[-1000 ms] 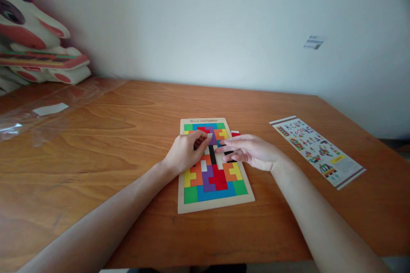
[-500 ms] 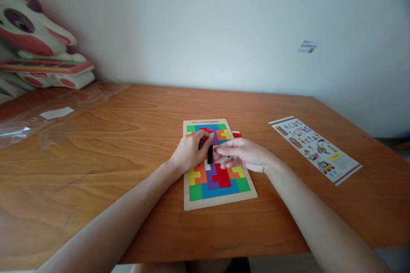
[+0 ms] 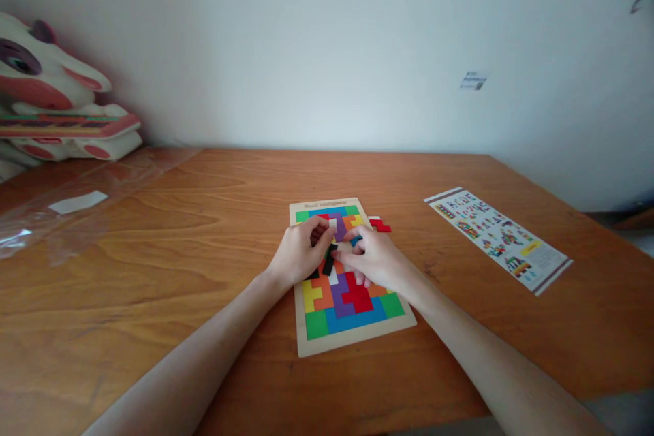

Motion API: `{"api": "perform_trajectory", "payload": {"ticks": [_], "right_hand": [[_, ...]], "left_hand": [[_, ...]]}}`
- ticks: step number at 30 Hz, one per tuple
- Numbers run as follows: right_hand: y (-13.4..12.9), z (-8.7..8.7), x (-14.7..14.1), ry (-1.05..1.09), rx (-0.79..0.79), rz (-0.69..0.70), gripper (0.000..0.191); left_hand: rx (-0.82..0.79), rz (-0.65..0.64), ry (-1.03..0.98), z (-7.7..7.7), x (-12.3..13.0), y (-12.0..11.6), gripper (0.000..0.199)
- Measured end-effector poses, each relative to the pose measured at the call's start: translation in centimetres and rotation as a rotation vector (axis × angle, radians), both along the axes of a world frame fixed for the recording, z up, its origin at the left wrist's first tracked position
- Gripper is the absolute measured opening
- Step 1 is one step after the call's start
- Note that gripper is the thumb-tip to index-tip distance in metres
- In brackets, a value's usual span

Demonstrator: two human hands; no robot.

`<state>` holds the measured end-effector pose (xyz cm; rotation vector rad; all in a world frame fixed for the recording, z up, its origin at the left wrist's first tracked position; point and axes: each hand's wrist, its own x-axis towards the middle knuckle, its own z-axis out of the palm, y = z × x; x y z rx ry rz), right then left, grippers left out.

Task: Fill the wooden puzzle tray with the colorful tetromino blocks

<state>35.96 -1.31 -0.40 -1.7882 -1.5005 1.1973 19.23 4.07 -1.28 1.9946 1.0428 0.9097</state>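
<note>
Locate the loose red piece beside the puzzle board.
In the head view, the loose red piece is right of the puzzle board, by its far right corner, beyond the right hand.

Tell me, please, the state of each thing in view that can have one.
Left hand: fingers curled, grip unclear
Right hand: fingers bent, grip unclear
Black piece: slanted, between the hands
Puzzle board: flat, partly hidden by both hands
Red piece: outside the board
Printed sheet: flat, unfolded
Clear plastic: rumpled
Animal toy: upright

The left hand (image 3: 297,252) and right hand (image 3: 377,259) partly hide the puzzle board (image 3: 357,334)
</note>
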Motion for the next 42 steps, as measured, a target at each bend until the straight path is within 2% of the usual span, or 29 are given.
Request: {"api": "perform_trajectory", "payload": {"ticks": [4, 7, 11, 14, 21, 26, 31, 35, 42], "right_hand": [[-0.3, 0.4, 0.3, -0.098, 0.162, 0.114, 0.055], [-0.2, -0.1, 0.1, -0.178, 0.260, 0.134, 0.050], [0.2, -1.2, 0.1, -0.067, 0.180, 0.130, 0.042], [0.2, -1.1, 0.3, -0.016, 0.158, 0.109, 0.036], [-0.6, 0.8, -0.1, -0.215, 0.261, 0.117, 0.060], [-0.7, 0.4, 0.0, -0.242, 0.230, 0.125, 0.057], [-0.6, 0.4, 0.1, -0.056, 0.143, 0.127, 0.058], [0.0, 1.0, 0.6, 0.180, 0.063, 0.110, 0.040], [1.4, 1.0, 1.8, 0.562, 0.215, -0.073, 0.046]], "left_hand": [[-0.090, 0.005, -0.095, -0.4, -0.1, 0.6, 0.029], [-0.133, 0.008, -0.137, -0.4, -0.2, 0.8, 0.032], [-0.154, -0.004, -0.147, -0.2, -0.3, 0.8, 0.035], [-0.129, -0.029, -0.144, -0.1, -0.3, 0.6, 0.035], [-0.116, -0.035, -0.140, 0.2, -0.3, 0.6, 0.032], [-0.130, -0.055, -0.143, -0.1, -0.3, 0.6, 0.031], [-0.116, -0.052, -0.122, 0.1, -0.3, 0.4, 0.029], [-0.123, -0.075, -0.140, 0.2, -0.3, 0.4, 0.029], [-0.234, -0.227, -0.286, 0.0, -0.5, 0.3, 0.033]]}}
